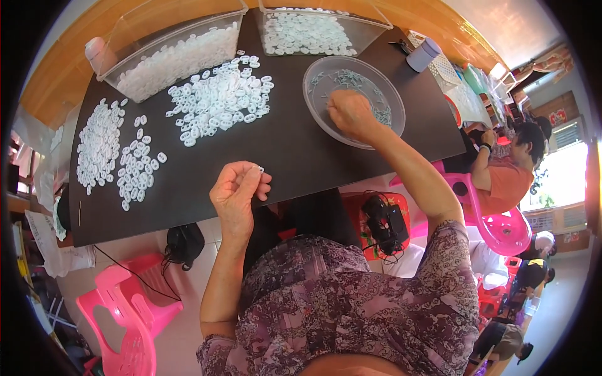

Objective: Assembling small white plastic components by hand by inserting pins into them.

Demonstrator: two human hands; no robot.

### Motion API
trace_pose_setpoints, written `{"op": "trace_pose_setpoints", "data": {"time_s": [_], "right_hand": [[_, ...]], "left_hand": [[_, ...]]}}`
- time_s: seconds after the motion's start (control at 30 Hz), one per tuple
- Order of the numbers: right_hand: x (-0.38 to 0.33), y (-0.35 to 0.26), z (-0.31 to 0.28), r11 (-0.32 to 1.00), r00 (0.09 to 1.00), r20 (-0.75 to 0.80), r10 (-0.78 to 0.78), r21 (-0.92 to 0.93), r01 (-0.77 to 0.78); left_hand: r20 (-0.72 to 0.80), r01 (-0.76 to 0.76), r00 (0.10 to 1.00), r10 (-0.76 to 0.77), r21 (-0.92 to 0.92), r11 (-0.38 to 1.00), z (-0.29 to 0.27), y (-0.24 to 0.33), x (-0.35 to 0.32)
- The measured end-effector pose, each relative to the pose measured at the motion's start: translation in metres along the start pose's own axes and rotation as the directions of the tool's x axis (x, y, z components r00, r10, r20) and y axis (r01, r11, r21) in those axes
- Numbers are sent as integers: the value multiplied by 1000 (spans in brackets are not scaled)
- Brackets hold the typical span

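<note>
Tabletop room midway; left hand clamped on piece; right hand inside tray rim, grip unclear

The dark worktop supports two clear rectangular bins at its far side, three heaps of white oval pieces at left, one round clear tray at right, a lavender cup and, near the left edge, a thin rod.

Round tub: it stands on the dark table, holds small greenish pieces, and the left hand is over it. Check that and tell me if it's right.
Wrong hand: the head view shows the right hand over the round tub, while the left hand is apart from it. The tub does stand on the dark table and hold small greenish pieces.
</note>
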State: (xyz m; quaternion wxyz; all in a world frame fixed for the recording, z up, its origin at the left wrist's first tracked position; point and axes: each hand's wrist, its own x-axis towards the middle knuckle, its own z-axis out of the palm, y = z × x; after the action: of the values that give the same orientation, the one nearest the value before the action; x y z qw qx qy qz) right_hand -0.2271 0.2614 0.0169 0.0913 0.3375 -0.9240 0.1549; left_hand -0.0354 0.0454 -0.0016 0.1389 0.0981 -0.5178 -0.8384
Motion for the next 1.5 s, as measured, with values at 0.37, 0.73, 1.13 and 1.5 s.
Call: {"op": "trace_pose_setpoints", "data": {"time_s": [0.37,0.73,1.13,1.5], "right_hand": [[-13,-14,-24,948,993,-58,98,308,-76],[-47,-132,-25,444,971,230,61,866,-232],[-52,-145,-11,370,963,259,69,890,-266],[-52,-150,-11,389,956,287,54,876,-285]], "left_hand": [[17,7,1000,-7,-5,1000,-4,2,-2],[-9,117,993,-119,-119,986,9,14,-14],[-10,62,998,-62,-48,997,4,15,-23],[-29,74,997,-73,25,997,3,17,-27]]}}
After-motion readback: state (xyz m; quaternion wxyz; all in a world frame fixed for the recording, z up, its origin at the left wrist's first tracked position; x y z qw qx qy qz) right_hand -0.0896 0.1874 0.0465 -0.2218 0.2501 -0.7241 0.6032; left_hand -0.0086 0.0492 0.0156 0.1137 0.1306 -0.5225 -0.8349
